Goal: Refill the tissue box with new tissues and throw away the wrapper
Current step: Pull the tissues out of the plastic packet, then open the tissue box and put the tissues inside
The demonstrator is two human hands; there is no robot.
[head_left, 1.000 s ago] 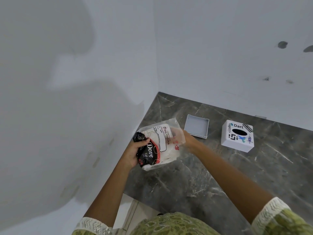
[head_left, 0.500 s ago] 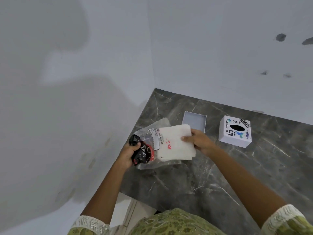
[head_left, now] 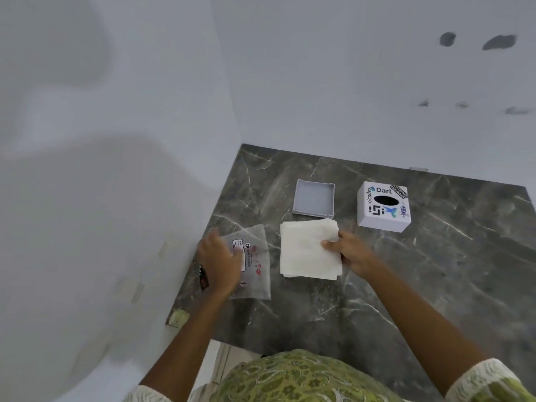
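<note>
A white stack of tissues [head_left: 307, 250] lies flat on the dark marble counter [head_left: 435, 271]. My right hand [head_left: 348, 250] grips its right edge, thumb on top. Left of the stack, the clear plastic wrapper [head_left: 255, 271] with red and black print lies flat near the counter's left edge. My left hand [head_left: 220, 262], blurred, rests on the wrapper with fingers spread. The white tissue box cover [head_left: 384, 207] with stickers and an oval slot stands at the back right. Its grey square base tray [head_left: 314, 200] sits open just behind the tissues.
White walls meet in a corner behind and left of the counter. The counter's front edge runs just before my green patterned clothing [head_left: 304, 378]. A small greenish scrap [head_left: 178, 317] sits at the counter's front left corner.
The tissues came fully out of the wrapper and moved right onto the counter. The wrapper went down flat at the left, and my left hand loosened from gripping it to lying on it.
</note>
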